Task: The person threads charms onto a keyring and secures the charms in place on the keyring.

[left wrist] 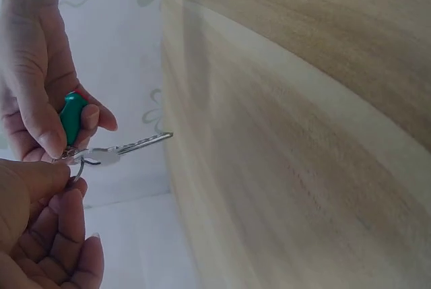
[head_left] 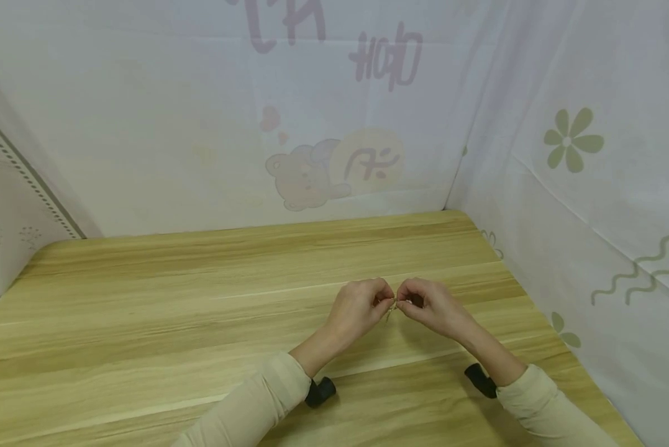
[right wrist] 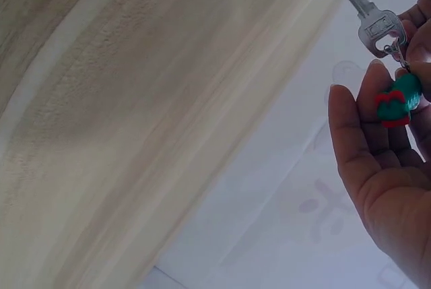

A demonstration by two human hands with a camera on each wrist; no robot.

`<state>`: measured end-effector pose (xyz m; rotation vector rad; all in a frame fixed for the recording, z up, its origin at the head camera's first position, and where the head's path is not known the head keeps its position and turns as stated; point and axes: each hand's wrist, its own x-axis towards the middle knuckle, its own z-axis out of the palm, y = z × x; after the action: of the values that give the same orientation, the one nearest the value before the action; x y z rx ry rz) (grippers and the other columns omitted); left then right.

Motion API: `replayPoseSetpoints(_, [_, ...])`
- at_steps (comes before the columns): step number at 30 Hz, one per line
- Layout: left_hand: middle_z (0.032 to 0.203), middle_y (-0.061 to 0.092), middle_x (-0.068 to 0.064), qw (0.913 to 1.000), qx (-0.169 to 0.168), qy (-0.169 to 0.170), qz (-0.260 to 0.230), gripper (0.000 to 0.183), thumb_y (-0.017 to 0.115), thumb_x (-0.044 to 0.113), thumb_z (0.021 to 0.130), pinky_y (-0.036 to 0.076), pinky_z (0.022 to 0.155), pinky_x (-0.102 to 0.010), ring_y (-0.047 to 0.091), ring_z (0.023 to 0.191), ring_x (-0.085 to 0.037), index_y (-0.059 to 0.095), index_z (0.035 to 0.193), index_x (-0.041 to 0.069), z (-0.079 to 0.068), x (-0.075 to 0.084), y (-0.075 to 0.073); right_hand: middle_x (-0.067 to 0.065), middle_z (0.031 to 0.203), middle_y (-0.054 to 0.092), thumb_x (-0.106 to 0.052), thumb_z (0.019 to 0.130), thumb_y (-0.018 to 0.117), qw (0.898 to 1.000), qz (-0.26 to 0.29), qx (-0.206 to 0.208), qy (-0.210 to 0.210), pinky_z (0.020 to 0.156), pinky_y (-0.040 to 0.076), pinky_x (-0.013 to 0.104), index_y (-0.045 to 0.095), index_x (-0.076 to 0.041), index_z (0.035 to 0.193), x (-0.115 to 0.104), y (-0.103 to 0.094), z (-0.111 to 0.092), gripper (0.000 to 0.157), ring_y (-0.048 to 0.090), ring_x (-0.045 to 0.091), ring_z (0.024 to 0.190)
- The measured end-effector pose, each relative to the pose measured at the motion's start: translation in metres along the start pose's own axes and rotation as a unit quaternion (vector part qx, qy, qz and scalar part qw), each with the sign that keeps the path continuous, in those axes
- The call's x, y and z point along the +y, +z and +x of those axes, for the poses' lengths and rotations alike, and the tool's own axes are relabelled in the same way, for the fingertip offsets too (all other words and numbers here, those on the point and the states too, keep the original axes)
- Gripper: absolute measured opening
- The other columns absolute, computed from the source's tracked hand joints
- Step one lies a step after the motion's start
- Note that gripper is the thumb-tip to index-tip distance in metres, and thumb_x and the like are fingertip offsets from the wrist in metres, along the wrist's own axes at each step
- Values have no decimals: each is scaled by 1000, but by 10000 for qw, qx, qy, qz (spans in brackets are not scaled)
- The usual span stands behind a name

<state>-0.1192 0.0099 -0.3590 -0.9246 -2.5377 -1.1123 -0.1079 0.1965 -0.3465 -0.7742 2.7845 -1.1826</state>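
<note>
Both hands meet over the right half of the table, fingertips almost together. My left hand (head_left: 361, 305) pinches a thin metal key ring (left wrist: 79, 172) between thumb and forefinger. From that ring a silver key (left wrist: 104, 156) sticks out, its blade pointing away from the fingers toward the tabletop side in the left wrist view. My right hand (head_left: 433, 308) holds a small green and red keychain charm (right wrist: 399, 102) by the thumb and fingers. A short chain (right wrist: 399, 53) joins the charm near the head of the key. In the head view the fingers hide most of these pieces.
The wood-grain table (head_left: 144, 323) spreads beneath both hands. Pale printed cloth (head_left: 172, 124) stands behind it, and another printed cloth panel (head_left: 619, 205) runs along the right edge. Black wrist-worn devices (head_left: 320, 392) show at both cuffs.
</note>
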Motion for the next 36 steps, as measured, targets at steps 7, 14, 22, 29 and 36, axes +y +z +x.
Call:
replayPoseSetpoints(7, [74,71,0,9989,35,-266,-395,4,71,8,83,43,53,-8,63,61,-5,69,80,9,-1,0,-1,-2,75,59,-5,88,63,9999,89,50,54,51,41,20,62,-10,83,-1,0,1,7,46,6,60])
replayPoseSetpoints(14, [74,71,-4,9953,215,-502,-803,4,70,7,83,46,53,-10,65,61,-9,69,80,6,-1,-2,0,0,76,61,-6,89,62,9994,262,135,168,51,41,20,62,-9,85,-3,0,1,5,46,4,61])
replayPoseSetpoints(22, [75,70,-1,9987,-60,-281,-423,4,70,10,84,44,55,-10,63,63,-6,67,82,7,-2,-2,-3,-4,73,58,-2,88,63,10000,-4,38,-32,50,41,20,62,-9,82,1,1,1,8,45,6,59])
replayPoseSetpoints(29, [73,69,3,9998,-162,-38,140,4,70,13,85,40,51,-9,58,58,-1,69,81,11,-1,0,-4,-5,74,58,-5,87,64,9995,-291,-51,-129,51,41,19,62,-11,81,-2,0,2,9,44,3,60])
replayPoseSetpoints(36, [73,70,0,9988,-35,-330,-356,4,71,8,83,44,55,-9,63,62,-5,70,79,9,-3,0,-4,-4,75,59,-5,88,64,10000,-70,21,17,52,41,19,62,-11,83,-5,0,1,8,45,5,61])
